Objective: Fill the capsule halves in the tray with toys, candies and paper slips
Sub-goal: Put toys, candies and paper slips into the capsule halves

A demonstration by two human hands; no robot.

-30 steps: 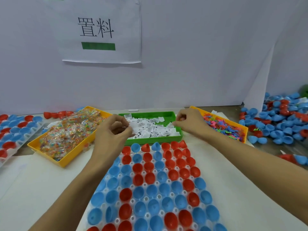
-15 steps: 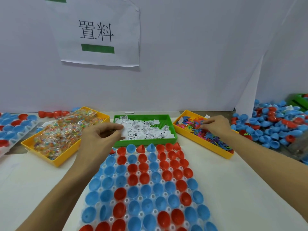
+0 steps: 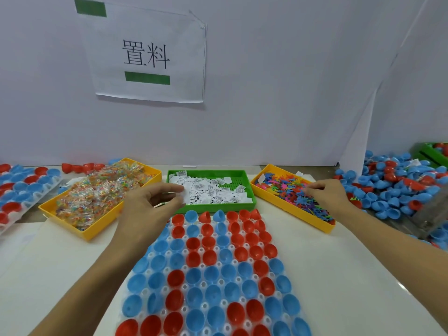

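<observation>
The left hand (image 3: 148, 209) is held palm-down over the near-left corner of the green tray (image 3: 249, 187), its fingers curled inward and its thumb and forefinger pinching a white paper slip (image 3: 182, 197) at the tray's near edge. Its forearm runs back toward the lower-left corner of the view, crossing the white surface (image 3: 339, 275) and the left margin of the capsule tray (image 3: 143, 291).

The right hand (image 3: 327, 194) reaches out to the yellow tray on the right (image 3: 291, 209), fingers bent down into the heap of small bright plastic toys (image 3: 288, 187); the fingertips are buried among them, so whether it has hold of one cannot be told. Its forearm stretches back to the lower-right edge of the view.

Between the two arms lies the capsule tray, a clear dimpled sheet packed with red and blue capsule halves (image 3: 211, 275), open side up, running from just before the green tray to the bottom of the view. The green tray holds a pile of printed paper slips. To its left a second yellow tray (image 3: 92, 234) is heaped with wrapped candies (image 3: 101, 192).

Further left sits another sheet of capsule halves (image 3: 21, 187); at far right a loose pile of halves (image 3: 397, 187) is spread over the surface. A paper sign (image 3: 148, 52) hangs on the white wall behind.
</observation>
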